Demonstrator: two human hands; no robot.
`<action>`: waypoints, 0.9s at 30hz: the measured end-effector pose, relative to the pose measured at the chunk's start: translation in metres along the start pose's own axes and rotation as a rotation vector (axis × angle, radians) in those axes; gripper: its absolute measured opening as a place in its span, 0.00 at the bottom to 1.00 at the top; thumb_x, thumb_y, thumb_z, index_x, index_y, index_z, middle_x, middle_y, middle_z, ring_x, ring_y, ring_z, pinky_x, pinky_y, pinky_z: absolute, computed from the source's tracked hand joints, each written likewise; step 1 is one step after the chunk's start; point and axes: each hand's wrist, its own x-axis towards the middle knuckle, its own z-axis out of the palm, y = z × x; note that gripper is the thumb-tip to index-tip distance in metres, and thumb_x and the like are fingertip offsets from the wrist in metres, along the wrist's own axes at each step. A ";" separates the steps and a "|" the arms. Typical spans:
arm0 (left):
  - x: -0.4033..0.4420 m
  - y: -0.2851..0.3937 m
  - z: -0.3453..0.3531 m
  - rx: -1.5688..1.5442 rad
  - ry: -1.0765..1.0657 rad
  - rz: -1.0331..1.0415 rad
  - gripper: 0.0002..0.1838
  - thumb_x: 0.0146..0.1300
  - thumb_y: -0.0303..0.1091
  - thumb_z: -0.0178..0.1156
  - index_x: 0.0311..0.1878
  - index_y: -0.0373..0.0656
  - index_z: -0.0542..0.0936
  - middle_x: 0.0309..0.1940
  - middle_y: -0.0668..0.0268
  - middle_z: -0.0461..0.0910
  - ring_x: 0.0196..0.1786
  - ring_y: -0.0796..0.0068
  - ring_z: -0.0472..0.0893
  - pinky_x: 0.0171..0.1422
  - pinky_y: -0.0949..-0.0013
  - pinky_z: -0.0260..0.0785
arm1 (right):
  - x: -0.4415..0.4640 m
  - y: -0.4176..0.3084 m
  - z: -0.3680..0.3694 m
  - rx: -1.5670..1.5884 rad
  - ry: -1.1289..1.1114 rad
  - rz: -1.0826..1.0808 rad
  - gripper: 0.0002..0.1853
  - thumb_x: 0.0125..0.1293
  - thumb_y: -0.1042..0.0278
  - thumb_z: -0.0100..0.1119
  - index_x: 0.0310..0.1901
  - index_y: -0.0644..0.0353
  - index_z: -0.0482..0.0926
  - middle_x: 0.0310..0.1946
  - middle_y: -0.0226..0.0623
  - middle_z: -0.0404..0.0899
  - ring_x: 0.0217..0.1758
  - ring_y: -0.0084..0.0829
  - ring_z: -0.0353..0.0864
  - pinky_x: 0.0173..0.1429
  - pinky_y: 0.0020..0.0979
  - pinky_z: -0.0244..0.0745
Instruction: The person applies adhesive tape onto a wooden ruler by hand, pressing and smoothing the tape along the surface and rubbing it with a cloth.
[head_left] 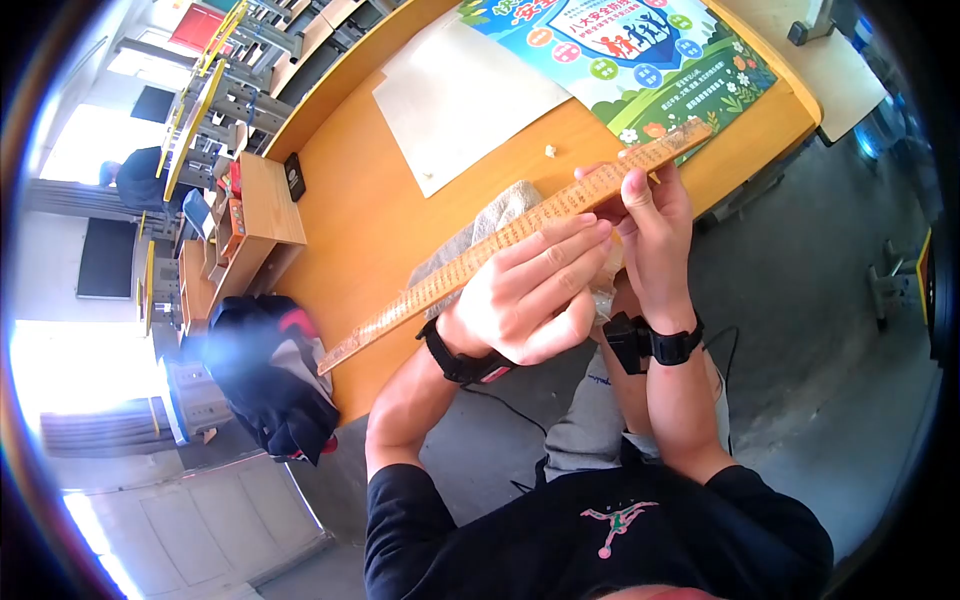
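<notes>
nearby, grey cloth (500, 212) partly behind wooden strip (488, 248), poster (630, 65) beyond

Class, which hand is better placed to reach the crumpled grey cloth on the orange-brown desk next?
Probably the left hand: it appears nearer the cloth, while the right hand grips the long brown wooden-looking strip.
</notes>
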 end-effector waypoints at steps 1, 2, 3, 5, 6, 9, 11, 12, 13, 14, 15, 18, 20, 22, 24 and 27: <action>0.000 0.001 0.000 0.000 0.002 -0.002 0.09 0.56 0.21 0.57 0.30 0.33 0.65 0.37 0.38 0.82 0.46 0.41 0.85 0.53 0.44 0.80 | 0.000 0.000 0.002 -0.002 0.009 -0.009 0.21 0.75 0.58 0.55 0.59 0.63 0.63 0.45 0.47 0.82 0.42 0.31 0.86 0.47 0.31 0.84; 0.000 0.001 0.000 0.003 0.004 -0.002 0.09 0.56 0.21 0.57 0.30 0.34 0.65 0.37 0.38 0.82 0.46 0.41 0.85 0.53 0.44 0.80 | 0.000 0.000 0.003 -0.002 0.017 -0.018 0.21 0.75 0.58 0.55 0.59 0.63 0.63 0.44 0.46 0.82 0.41 0.31 0.86 0.46 0.30 0.84; -0.001 0.001 0.000 0.004 0.005 -0.009 0.09 0.56 0.21 0.57 0.30 0.34 0.65 0.37 0.38 0.82 0.46 0.41 0.85 0.53 0.44 0.80 | -0.001 0.001 0.002 -0.004 0.014 -0.012 0.21 0.75 0.58 0.55 0.59 0.63 0.63 0.44 0.46 0.82 0.41 0.31 0.86 0.46 0.30 0.84; -0.001 0.000 0.000 0.011 0.007 0.003 0.09 0.56 0.21 0.57 0.30 0.34 0.65 0.37 0.38 0.82 0.46 0.41 0.85 0.53 0.44 0.80 | 0.000 0.001 0.002 -0.024 0.028 -0.005 0.22 0.75 0.58 0.55 0.59 0.63 0.62 0.43 0.45 0.82 0.40 0.30 0.86 0.46 0.30 0.84; -0.001 -0.001 0.000 0.013 0.008 0.005 0.09 0.56 0.21 0.57 0.30 0.34 0.65 0.37 0.38 0.82 0.46 0.41 0.85 0.53 0.44 0.80 | 0.000 0.001 0.002 -0.027 0.026 0.002 0.22 0.75 0.58 0.55 0.59 0.63 0.62 0.43 0.45 0.82 0.40 0.30 0.86 0.46 0.30 0.84; 0.000 -0.002 -0.001 0.006 0.011 0.024 0.09 0.55 0.22 0.58 0.30 0.33 0.65 0.37 0.39 0.81 0.46 0.41 0.85 0.53 0.44 0.80 | 0.001 0.001 0.002 -0.051 0.033 -0.015 0.22 0.75 0.58 0.55 0.59 0.63 0.62 0.44 0.45 0.82 0.42 0.30 0.85 0.46 0.30 0.84; 0.000 -0.001 0.000 -0.005 0.009 0.034 0.10 0.54 0.22 0.59 0.30 0.33 0.65 0.37 0.40 0.82 0.45 0.42 0.85 0.52 0.45 0.80 | 0.000 0.003 0.001 -0.021 0.027 -0.043 0.22 0.75 0.59 0.55 0.60 0.63 0.62 0.44 0.45 0.82 0.44 0.30 0.85 0.47 0.30 0.83; -0.002 -0.001 0.003 -0.006 0.016 0.038 0.10 0.53 0.22 0.59 0.30 0.34 0.65 0.37 0.41 0.82 0.45 0.43 0.85 0.51 0.45 0.81 | 0.001 0.006 -0.002 0.007 -0.020 -0.099 0.21 0.75 0.60 0.55 0.59 0.62 0.62 0.45 0.45 0.82 0.48 0.32 0.84 0.50 0.31 0.83; -0.002 -0.001 0.004 -0.013 0.021 0.033 0.10 0.53 0.22 0.59 0.30 0.34 0.65 0.37 0.41 0.82 0.45 0.43 0.85 0.51 0.45 0.81 | 0.002 0.007 -0.004 0.000 -0.016 -0.094 0.21 0.75 0.60 0.55 0.59 0.62 0.62 0.45 0.45 0.82 0.48 0.32 0.84 0.50 0.31 0.83; -0.001 -0.002 0.004 -0.004 0.037 0.042 0.11 0.53 0.22 0.59 0.31 0.34 0.65 0.37 0.42 0.82 0.45 0.44 0.85 0.51 0.46 0.81 | 0.001 0.008 -0.004 0.028 -0.059 -0.146 0.20 0.75 0.60 0.55 0.59 0.61 0.62 0.46 0.45 0.82 0.50 0.32 0.84 0.51 0.31 0.83; -0.001 -0.002 0.004 0.005 0.050 0.048 0.12 0.52 0.22 0.60 0.32 0.34 0.65 0.37 0.43 0.82 0.45 0.45 0.85 0.51 0.47 0.81 | 0.002 0.010 -0.005 0.058 -0.103 -0.195 0.20 0.75 0.60 0.55 0.59 0.59 0.63 0.47 0.46 0.81 0.51 0.32 0.83 0.52 0.32 0.83; -0.001 -0.004 0.011 0.066 0.103 0.002 0.14 0.52 0.21 0.63 0.37 0.36 0.67 0.43 0.46 0.83 0.48 0.48 0.85 0.52 0.51 0.81 | 0.005 0.014 -0.015 0.052 -0.120 -0.206 0.19 0.75 0.60 0.54 0.59 0.58 0.63 0.51 0.48 0.80 0.54 0.33 0.82 0.54 0.33 0.83; -0.003 -0.006 0.014 0.113 0.110 0.009 0.14 0.54 0.23 0.65 0.42 0.37 0.72 0.46 0.48 0.83 0.49 0.50 0.85 0.53 0.52 0.81 | 0.008 0.015 -0.020 0.087 -0.093 -0.216 0.18 0.76 0.60 0.53 0.60 0.58 0.63 0.54 0.50 0.78 0.56 0.35 0.81 0.56 0.34 0.82; 0.000 -0.001 0.013 0.141 0.066 -0.040 0.17 0.54 0.25 0.66 0.49 0.38 0.77 0.48 0.50 0.84 0.51 0.51 0.84 0.55 0.52 0.80 | 0.006 0.014 -0.017 0.094 -0.055 -0.235 0.19 0.75 0.60 0.53 0.60 0.58 0.63 0.55 0.50 0.78 0.57 0.35 0.81 0.57 0.35 0.81; 0.000 0.001 0.010 0.173 -0.025 -0.113 0.24 0.54 0.26 0.65 0.57 0.42 0.80 0.51 0.52 0.83 0.57 0.50 0.81 0.61 0.49 0.75 | 0.008 0.015 -0.019 0.129 -0.049 -0.285 0.19 0.75 0.61 0.53 0.61 0.59 0.63 0.58 0.51 0.75 0.59 0.35 0.79 0.59 0.37 0.80; 0.004 0.002 0.006 0.205 -0.043 -0.205 0.25 0.54 0.26 0.65 0.58 0.41 0.80 0.54 0.52 0.82 0.59 0.48 0.80 0.64 0.48 0.73 | 0.010 0.018 -0.023 0.156 -0.035 -0.326 0.20 0.75 0.62 0.54 0.62 0.60 0.63 0.58 0.48 0.75 0.58 0.35 0.79 0.58 0.36 0.80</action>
